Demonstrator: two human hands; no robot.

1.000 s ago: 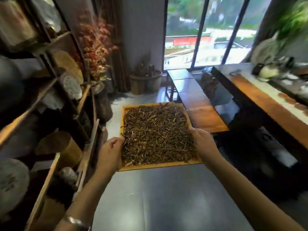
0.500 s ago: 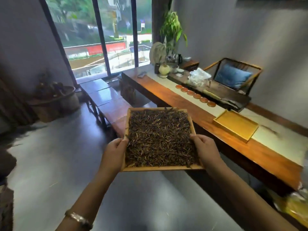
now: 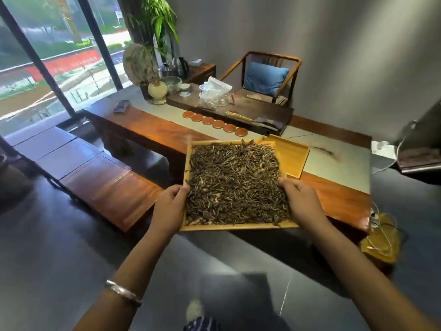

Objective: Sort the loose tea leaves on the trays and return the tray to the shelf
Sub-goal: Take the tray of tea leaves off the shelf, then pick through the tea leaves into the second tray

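— Fingers (image 3: pixel 179 190) of the left hand (image 3: pixel 170 211) are curled over the left rim of the wooden tray (image 3: pixel 238 226), thumb on top by the leaves, right?

— Yes, and the right hand (image 3: pixel 301 203) grips the opposite rim the same way, thumb lying along the edge. Both are clamped on that tray, which is held level in the air between them, in front of the person.

— What's in it?

— Loose tea leaves (image 3: pixel 235 182), dark with paler strands, spread right across the bottom. A few poke up over the far rim.

— And underneath?

— Its far part hangs over the near edge of the long wooden table (image 3: pixel 152 133); the near part is over the dark floor (image 3: pixel 47 259). Just beyond its far right corner a second tray (image 3: pixel 292 155) lies on the table, bare yellow wood as far as I can see.

— Further out?

— A row of round orange coasters (image 3: pixel 213 123), then a dark tea board (image 3: pixel 262 111) with a crumpled plastic bag (image 3: pixel 214 91). Behind stands a chair (image 3: pixel 269 75) with a blue cushion (image 3: pixel 265 78). Left of the table runs a low bench (image 3: pixel 100 177), and a silver bracelet (image 3: pixel 123 293) sits on the left wrist.
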